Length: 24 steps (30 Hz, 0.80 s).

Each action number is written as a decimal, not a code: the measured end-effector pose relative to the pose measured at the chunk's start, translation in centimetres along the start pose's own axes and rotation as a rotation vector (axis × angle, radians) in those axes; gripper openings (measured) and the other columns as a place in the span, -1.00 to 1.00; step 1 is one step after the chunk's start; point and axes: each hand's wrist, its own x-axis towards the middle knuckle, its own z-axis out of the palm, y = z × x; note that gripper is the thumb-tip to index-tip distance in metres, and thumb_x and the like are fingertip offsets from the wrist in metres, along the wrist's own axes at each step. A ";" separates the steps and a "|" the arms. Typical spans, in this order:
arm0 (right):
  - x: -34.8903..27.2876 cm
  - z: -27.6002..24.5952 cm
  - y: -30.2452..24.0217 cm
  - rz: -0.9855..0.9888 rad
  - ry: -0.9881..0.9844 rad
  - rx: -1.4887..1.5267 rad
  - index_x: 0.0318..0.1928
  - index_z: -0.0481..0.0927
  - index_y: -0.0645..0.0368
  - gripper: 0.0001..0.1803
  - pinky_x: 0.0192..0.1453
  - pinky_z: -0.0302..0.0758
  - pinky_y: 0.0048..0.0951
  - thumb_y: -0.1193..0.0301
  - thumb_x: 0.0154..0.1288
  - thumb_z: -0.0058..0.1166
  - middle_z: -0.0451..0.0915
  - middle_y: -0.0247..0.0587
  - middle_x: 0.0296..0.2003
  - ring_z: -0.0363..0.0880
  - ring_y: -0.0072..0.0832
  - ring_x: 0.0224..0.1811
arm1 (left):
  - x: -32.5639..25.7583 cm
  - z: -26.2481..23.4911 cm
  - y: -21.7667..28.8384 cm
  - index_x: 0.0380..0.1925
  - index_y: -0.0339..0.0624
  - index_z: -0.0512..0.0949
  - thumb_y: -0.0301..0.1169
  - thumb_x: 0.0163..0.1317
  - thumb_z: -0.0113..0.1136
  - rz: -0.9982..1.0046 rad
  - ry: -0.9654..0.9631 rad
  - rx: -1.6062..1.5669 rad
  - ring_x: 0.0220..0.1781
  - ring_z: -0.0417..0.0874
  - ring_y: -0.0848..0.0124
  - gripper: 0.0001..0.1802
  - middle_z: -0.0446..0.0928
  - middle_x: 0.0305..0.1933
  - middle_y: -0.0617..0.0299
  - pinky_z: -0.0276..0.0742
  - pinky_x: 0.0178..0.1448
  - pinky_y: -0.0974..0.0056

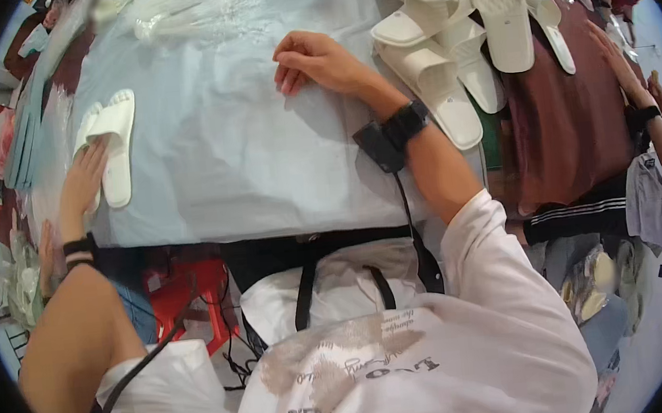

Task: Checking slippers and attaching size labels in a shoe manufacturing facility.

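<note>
Shirt (442, 363) near table edge (301, 229); right hand (313, 62) between slippers (508, 22).

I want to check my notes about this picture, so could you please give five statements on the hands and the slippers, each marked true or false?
1. The left hand is on the slipper pair. True.
2. The right hand is gripping a slipper. False: the right hand holds no slipper.
3. The slipper pile lies to the right of the right hand. True.
4. The slippers in the pair are black. False: they are white.
5. Clear plastic lies at the far side of the table. True.
</note>
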 end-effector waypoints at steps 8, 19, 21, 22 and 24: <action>0.2 -0.2 0.2 0.048 0.002 0.017 -0.05 0.48 0.35 -0.81 -0.31 0.70 -0.39 0.43 0.56 -0.03 0.67 -0.03 -0.32 0.74 -0.35 -0.37 | 3.0 -3.4 1.8 0.29 -0.33 0.44 -0.42 0.37 -0.08 0.068 0.205 0.474 0.25 0.50 0.08 -0.50 0.48 0.34 -0.03 0.40 0.41 0.07; 0.5 -1.2 2.7 -0.135 0.202 0.065 0.01 0.44 0.24 -0.74 -0.51 0.60 -0.43 0.28 0.63 -0.16 0.70 -0.03 -0.29 0.67 -0.41 -0.56 | 28.2 -26.5 37.9 0.14 -0.20 0.61 -0.19 0.34 0.30 0.249 0.654 -0.889 0.15 0.70 0.17 -0.55 0.69 0.10 0.01 0.54 0.27 0.12; 1.1 -1.9 4.5 -0.257 0.184 -0.046 -0.01 0.46 0.24 -0.74 -0.51 0.59 -0.43 0.27 0.62 -0.13 0.70 -0.04 -0.30 0.65 -0.43 -0.57 | 32.4 -25.5 39.1 0.19 -0.17 0.58 -0.19 0.32 0.31 0.230 0.669 -0.604 0.16 0.68 0.07 -0.51 0.67 0.10 -0.04 0.57 0.26 0.12; 1.3 -1.9 5.4 -0.527 0.261 -0.128 0.10 0.43 0.22 -0.72 -0.35 0.62 -0.40 0.28 0.57 -0.04 0.69 -0.05 -0.26 0.67 -0.43 -0.44 | 34.1 -25.1 39.5 0.19 -0.17 0.58 -0.19 0.32 0.31 0.275 0.759 -0.604 0.16 0.68 0.07 -0.51 0.67 0.10 -0.04 0.57 0.26 0.12; 2.0 -2.5 6.6 -0.791 0.346 -0.197 0.20 0.40 0.19 -0.63 -0.18 0.65 -0.37 0.29 0.52 0.05 0.68 -0.06 -0.23 0.69 -0.43 -0.30 | 36.5 -23.8 40.9 0.22 -0.15 0.55 -0.20 0.28 0.33 0.313 0.650 -0.477 0.19 0.64 0.01 -0.46 0.65 0.12 -0.08 0.59 0.23 0.06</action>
